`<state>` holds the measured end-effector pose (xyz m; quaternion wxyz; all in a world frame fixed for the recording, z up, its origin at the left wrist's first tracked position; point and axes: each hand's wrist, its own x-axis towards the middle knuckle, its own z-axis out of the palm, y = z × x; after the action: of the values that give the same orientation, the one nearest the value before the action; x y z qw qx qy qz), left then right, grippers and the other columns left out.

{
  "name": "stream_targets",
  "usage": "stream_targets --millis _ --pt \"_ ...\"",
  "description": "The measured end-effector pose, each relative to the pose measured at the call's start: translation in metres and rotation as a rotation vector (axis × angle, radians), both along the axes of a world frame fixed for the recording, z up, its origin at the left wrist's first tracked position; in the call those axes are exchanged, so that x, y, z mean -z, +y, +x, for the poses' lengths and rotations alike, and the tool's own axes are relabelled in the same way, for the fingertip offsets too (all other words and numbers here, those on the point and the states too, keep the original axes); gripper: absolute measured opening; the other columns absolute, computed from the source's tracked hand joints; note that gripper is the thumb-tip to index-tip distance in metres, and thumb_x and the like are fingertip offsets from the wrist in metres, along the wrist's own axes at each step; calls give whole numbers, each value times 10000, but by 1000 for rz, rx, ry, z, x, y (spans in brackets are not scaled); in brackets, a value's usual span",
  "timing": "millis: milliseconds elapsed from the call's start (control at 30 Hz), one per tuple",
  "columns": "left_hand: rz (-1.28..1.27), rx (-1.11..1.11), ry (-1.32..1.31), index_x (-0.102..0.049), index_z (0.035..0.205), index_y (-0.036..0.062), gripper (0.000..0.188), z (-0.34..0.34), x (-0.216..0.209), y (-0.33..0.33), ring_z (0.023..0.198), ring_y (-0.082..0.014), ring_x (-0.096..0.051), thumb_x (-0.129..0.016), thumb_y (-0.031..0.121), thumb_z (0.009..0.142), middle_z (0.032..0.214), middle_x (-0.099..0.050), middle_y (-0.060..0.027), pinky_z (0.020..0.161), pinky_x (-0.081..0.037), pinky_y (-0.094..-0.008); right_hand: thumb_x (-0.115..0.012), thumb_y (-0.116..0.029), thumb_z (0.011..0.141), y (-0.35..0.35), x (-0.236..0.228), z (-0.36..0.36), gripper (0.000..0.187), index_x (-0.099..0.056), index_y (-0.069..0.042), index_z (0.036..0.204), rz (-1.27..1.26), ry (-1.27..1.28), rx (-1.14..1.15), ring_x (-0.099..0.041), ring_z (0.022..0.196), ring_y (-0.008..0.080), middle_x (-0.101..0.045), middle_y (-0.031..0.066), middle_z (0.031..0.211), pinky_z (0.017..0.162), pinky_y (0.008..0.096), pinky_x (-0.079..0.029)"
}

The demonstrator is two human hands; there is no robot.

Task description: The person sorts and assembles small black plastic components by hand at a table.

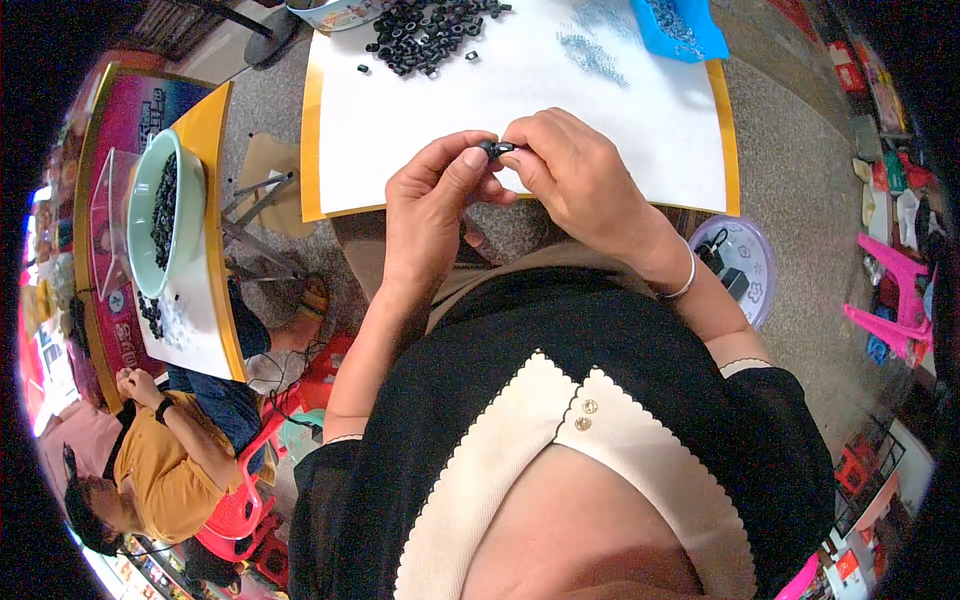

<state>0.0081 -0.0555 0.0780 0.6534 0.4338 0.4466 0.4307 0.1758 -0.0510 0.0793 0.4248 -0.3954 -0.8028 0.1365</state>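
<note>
In front of my body, over the near edge of the white-topped table [420, 130], my two hands meet at the fingertips. My left hand [432, 195] pinches a small black part [490, 147] between thumb and index finger. Thumb and fingers of my right hand [580, 170] close on the right end of the same black part, or on a second piece joined to it; I cannot tell which. Farther back on the table lies a loose pile of small black parts [425, 35], short and tube-like. Some small clear pieces [592, 58] lie scattered toward the far right.
A blue tray [707, 38] of clear pieces stands at the far right corner, a bowl [335, 14] at the far left. Left of me, a person [175, 450] sits at another table with a green basin [190, 250] of black parts. A lilac basin [757, 270] holds black items at right.
</note>
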Motion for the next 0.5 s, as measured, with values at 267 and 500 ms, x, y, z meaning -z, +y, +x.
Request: stream_targets --millis 267,500 --pt "85 14 99 -602 1068 21 220 -2 -1 1 698 -114 -642 -560 151 895 831 -646 -53 385 -453 -191 -582 -26 795 1 1 2 108 -525 12 878 11 -37 -17 -542 692 289 -541 132 758 607 361 -444" --pt "138 68 250 -602 1080 13 241 -4 -2 3 691 -114 -640 -571 159 891 793 -639 -51 394 -468 -205 -596 -18 771 0 -1 2 137 -511 -2 878 83 -162 -24 -539 711 304 -528 141 760 619 379 -449"
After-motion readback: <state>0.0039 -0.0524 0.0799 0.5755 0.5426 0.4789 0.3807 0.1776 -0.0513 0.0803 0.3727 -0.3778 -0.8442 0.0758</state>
